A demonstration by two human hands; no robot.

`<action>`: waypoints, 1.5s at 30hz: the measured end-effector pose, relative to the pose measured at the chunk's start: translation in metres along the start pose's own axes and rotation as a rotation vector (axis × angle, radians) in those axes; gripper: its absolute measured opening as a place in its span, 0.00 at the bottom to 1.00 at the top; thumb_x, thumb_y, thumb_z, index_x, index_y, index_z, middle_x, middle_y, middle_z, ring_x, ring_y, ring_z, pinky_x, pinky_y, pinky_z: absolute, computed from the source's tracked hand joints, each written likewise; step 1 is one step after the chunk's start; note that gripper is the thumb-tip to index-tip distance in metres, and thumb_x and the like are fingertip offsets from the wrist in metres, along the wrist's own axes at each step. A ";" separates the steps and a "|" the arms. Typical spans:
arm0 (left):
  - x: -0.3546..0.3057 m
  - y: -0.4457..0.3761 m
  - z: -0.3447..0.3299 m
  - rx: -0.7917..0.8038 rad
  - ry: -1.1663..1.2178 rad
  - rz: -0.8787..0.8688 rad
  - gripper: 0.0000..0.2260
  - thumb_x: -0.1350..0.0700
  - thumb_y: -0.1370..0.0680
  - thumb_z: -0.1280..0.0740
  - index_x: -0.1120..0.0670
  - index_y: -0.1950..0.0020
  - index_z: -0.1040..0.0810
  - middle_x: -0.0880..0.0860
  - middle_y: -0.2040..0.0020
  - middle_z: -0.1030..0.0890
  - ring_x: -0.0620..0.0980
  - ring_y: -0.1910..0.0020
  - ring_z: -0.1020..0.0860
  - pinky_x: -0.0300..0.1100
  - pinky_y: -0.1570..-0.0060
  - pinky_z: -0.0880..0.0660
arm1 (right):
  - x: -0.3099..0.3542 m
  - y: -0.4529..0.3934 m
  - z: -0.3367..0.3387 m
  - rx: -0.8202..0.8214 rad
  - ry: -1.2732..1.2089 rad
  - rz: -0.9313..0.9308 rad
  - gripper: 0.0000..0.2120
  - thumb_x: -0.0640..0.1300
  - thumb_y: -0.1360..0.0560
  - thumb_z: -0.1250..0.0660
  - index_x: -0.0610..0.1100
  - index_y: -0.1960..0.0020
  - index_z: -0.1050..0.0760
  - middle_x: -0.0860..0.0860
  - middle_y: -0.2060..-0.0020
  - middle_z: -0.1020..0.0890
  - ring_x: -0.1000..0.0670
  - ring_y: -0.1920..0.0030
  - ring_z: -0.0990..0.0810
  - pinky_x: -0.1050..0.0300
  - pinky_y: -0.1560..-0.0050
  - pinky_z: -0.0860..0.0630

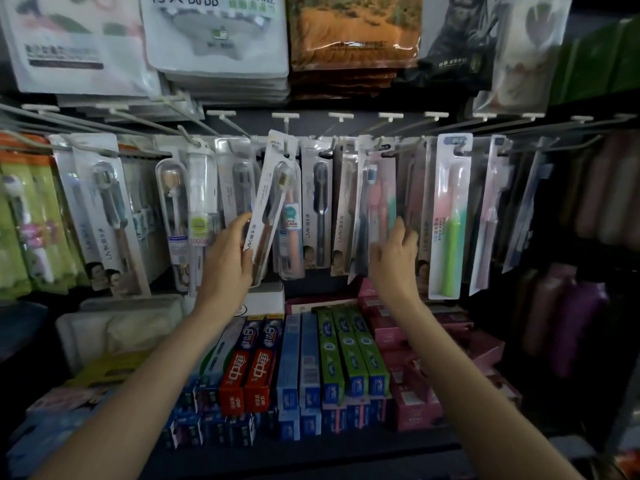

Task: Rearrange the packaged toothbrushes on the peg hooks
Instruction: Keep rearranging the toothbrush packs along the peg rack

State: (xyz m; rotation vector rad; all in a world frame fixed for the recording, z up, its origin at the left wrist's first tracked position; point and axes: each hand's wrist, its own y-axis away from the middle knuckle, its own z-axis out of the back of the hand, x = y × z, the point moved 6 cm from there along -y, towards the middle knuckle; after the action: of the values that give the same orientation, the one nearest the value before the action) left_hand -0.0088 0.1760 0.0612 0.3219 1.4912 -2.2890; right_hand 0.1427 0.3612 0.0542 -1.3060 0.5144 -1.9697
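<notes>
Several packaged toothbrushes hang in a row from white peg hooks (389, 116) across the middle of the display. My left hand (230, 252) grips the lower end of a white toothbrush pack with a brown handle (273, 188); the pack is tilted, its top near a centre hook (284, 116). My right hand (394, 249) holds the lower part of a clear pack with pink and teal brushes (379, 199) that hangs from its hook. A pack with a pink-and-green brush (450, 216) hangs just to the right of that hand.
Toothpaste boxes (304, 368) in red, blue, green and pink fill the shelf below my arms. Bagged towels (218, 36) hang above the hooks. Green packs (31, 216) hang at far left, dark bottles (575, 320) stand at right.
</notes>
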 end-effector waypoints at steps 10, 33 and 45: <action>0.004 0.000 0.011 0.046 -0.003 -0.042 0.25 0.65 0.23 0.39 0.52 0.28 0.39 0.56 0.44 0.24 0.51 0.51 0.24 0.47 0.52 0.24 | 0.051 0.021 -0.076 0.230 -0.225 0.151 0.25 0.45 0.25 0.33 0.37 0.34 0.37 0.44 0.39 0.31 0.49 0.41 0.29 0.69 0.47 0.35; 0.010 -0.023 -0.003 0.233 0.296 0.197 0.15 0.63 0.23 0.37 0.59 0.37 0.29 0.51 0.44 0.24 0.46 0.46 0.26 0.36 0.44 0.30 | 0.080 -0.021 0.025 0.120 -0.126 0.263 0.13 0.39 0.26 0.38 0.39 0.42 0.24 0.49 0.65 0.22 0.51 0.69 0.24 0.62 0.70 0.26; 0.000 -0.035 -0.043 0.238 0.279 0.327 0.19 0.56 0.24 0.34 0.61 0.36 0.33 0.57 0.42 0.22 0.50 0.46 0.24 0.38 0.51 0.29 | 0.064 -0.031 0.003 0.018 -0.248 0.059 0.10 0.42 0.23 0.39 0.38 0.44 0.28 0.49 0.60 0.23 0.56 0.66 0.27 0.74 0.72 0.34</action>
State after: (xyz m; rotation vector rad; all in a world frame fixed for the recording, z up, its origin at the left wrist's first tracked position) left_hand -0.0253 0.2275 0.0727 0.9147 1.1752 -2.2166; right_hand 0.1199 0.3349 0.1163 -1.4815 0.4083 -1.7300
